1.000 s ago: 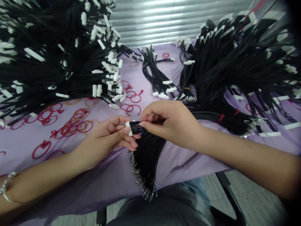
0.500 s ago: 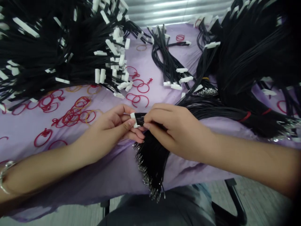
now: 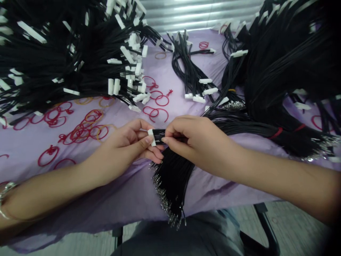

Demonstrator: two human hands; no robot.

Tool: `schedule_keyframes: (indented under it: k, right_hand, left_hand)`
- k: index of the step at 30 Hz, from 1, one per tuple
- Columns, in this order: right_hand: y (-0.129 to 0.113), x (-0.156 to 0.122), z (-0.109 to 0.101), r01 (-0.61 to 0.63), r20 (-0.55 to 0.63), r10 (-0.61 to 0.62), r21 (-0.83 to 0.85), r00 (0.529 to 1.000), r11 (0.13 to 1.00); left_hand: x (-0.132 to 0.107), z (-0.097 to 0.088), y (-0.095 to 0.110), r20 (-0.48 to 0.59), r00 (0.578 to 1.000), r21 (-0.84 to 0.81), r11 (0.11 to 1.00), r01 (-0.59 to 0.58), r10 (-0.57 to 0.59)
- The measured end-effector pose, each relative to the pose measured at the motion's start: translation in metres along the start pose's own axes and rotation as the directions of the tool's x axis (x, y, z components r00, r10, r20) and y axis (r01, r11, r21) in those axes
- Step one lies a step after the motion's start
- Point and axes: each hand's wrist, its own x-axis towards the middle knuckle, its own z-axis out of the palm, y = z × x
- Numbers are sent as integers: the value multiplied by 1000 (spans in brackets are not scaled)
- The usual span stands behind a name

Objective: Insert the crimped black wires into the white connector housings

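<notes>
My left hand [image 3: 125, 145] pinches a white plastic wire connector [image 3: 151, 137] between thumb and fingertips. My right hand [image 3: 197, 142] grips the black wires [image 3: 159, 137] just behind that connector, with its fingertips close to the white housing. Below the hands, a fan of black wires [image 3: 172, 185] drapes over the table edge, ending in small metal crimp terminals. To the right, a thick black wire bundle [image 3: 277, 134] tied with red bands lies near my right wrist.
Large heaps of black wires with white connectors [image 3: 53, 60] fill the far left and right. A smaller bundle [image 3: 189, 73] lies between them. Red rubber bands [image 3: 82, 131] are scattered on the purple cloth [image 3: 106, 202]. My grey-clad lap [image 3: 176, 238] lies below the table edge.
The whole scene has shifted slightly up and right in the view. Both hands stay on the connector and wires, and the right fingers sit a little closer to the white housing.
</notes>
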Motion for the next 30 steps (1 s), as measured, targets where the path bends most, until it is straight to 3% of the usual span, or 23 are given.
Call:
schedule_keyframes:
  k: [14, 20, 30]
  right_hand:
    - [-2, 0, 5, -47, -36, 49, 46, 998, 998]
    - [-6, -1, 5, -95, 18, 96, -66, 995, 993]
    - [-8, -1, 9, -78, 68, 84, -91, 994, 993]
  left_hand:
    - [0, 1, 2, -19, 1000, 10, 1000, 25, -25]
    - [-1, 1, 2, -13, 999, 3, 999, 37, -37]
    - [1, 4, 3, -13, 1000, 74, 997, 26, -26]
